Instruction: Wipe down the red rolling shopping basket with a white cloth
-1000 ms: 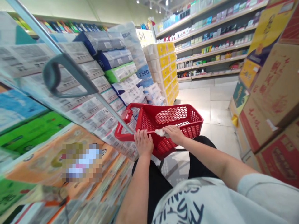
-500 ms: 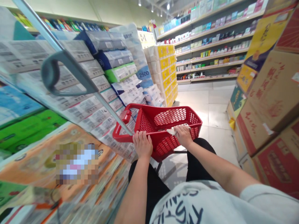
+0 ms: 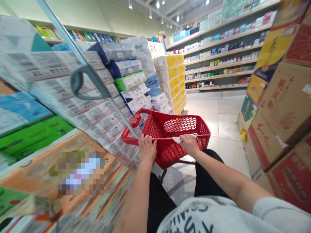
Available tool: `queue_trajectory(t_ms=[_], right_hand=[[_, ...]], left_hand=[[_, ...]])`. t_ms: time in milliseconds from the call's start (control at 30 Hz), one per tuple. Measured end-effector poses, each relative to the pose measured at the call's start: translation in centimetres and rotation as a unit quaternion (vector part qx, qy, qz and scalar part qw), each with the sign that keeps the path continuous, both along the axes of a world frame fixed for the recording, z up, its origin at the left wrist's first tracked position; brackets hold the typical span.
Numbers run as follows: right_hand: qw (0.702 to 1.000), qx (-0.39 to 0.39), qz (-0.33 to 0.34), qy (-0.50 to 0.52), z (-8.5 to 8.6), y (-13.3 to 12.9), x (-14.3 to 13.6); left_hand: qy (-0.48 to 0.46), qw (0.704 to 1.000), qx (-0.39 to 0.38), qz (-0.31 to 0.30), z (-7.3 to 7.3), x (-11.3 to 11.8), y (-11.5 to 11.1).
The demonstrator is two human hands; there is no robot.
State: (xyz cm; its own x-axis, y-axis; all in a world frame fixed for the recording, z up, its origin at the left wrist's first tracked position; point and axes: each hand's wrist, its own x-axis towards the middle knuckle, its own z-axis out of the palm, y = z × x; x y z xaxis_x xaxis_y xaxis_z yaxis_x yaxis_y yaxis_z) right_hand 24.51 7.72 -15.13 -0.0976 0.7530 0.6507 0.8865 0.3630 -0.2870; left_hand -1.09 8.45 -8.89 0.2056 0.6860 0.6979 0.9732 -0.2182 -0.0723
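The right hand [image 3: 190,143] is gripping a white cloth [image 3: 178,140] on the near rim [image 3: 165,140] of the red cart [image 3: 160,157]. The cloth is sticking out from the fingers toward the left hand [image 3: 147,147], with a stretch of rim lying between. The left hand is resting on this same rim, close to the cart handle [image 3: 135,121]; one cannot tell whether it is gripping. The cart is extending lengthwise from its handle at left to its far end at right, and the right hand is staying nearer to that end.
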Motion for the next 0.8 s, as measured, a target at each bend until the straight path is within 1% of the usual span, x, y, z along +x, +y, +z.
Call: queue_trajectory(t_ms=[133, 267, 367, 467, 500, 533, 600, 633, 700, 733, 800], right_hand=[[1.0, -0.001, -0.019, 0.015, -0.2, 0.5, -0.7], [0.999, -0.034, -0.016, 0.024, -0.1, 1.0, -1.8], [0.997, -0.07, 0.023, 0.02, 0.9, 1.4, -3.2], [0.99, -0.122, 0.06, 0.029, 2.4, 2.2, -5.0], [0.987, -0.143, 0.066, 0.042, 2.8, 2.5, -5.6], [0.981, -0.165, 0.076, 0.061, 3.3, 2.9, -6.2], [0.967, -0.195, 0.111, 0.119, 4.1, 3.9, -7.0], [0.958, -0.198, 0.136, 0.156, 4.4, 4.4, -7.1], [0.942, -0.174, 0.175, 0.229, 5.1, 5.2, -6.4], [0.938, -0.149, 0.178, 0.256, 5.4, 5.5, -5.6], [0.946, -0.089, 0.151, 0.274, 5.6, 5.5, -3.2]], left_hand=[[0.01, 1.0, -0.019, -0.002, 0.6, -0.2, 1.4], [0.003, 1.0, -0.022, 0.011, 0.8, -0.2, 2.8], [-0.015, 1.0, -0.018, 0.02, 0.8, -0.1, 3.3], [-0.037, 0.999, -0.01, 0.018, 0.6, 0.8, 3.0], [-0.035, 0.999, -0.013, 0.0, 0.4, 1.3, 2.7], [-0.024, 0.999, -0.021, -0.03, 0.2, 1.9, 2.3], [0.013, 0.992, -0.052, -0.112, -0.4, 3.2, 1.6], [0.028, 0.986, -0.071, -0.146, -0.7, 3.9, 1.2], [0.044, 0.98, -0.091, -0.171, -1.3, 4.8, 0.7], [0.051, 0.98, -0.094, -0.17, -1.5, 5.1, 0.6], [0.065, 0.981, -0.091, -0.156, -1.8, 5.7, 0.4]])
